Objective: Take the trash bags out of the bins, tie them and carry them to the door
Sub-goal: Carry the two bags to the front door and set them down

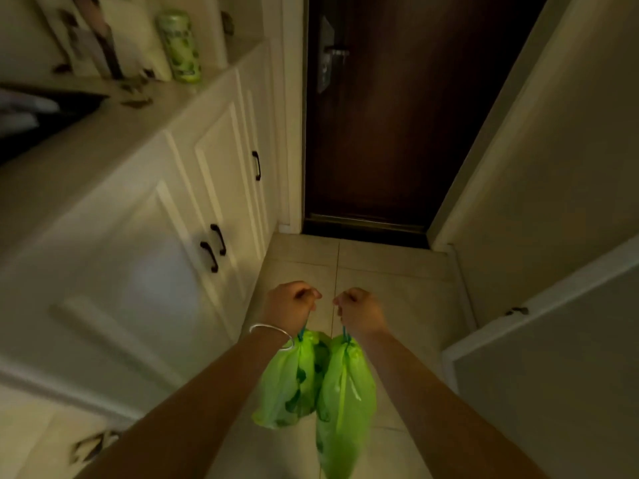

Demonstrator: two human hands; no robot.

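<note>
Trash bags: left hand [289, 300] grips left bag [290, 378], right hand [359, 311] grips right bag [345, 402] by blue drawstrings. Door [390, 115] near. Risk: thin strings slipping; swinging bags tearing.

Hallway fittings, left and right of the passage.
White cabinet [193, 188] with black pull handles [213, 247] along the left; green canister [179, 46] upright on its top beside leaning pictures [93, 36]; pale floor tiles [390, 271]; grey panel [553, 375] at right.
</note>
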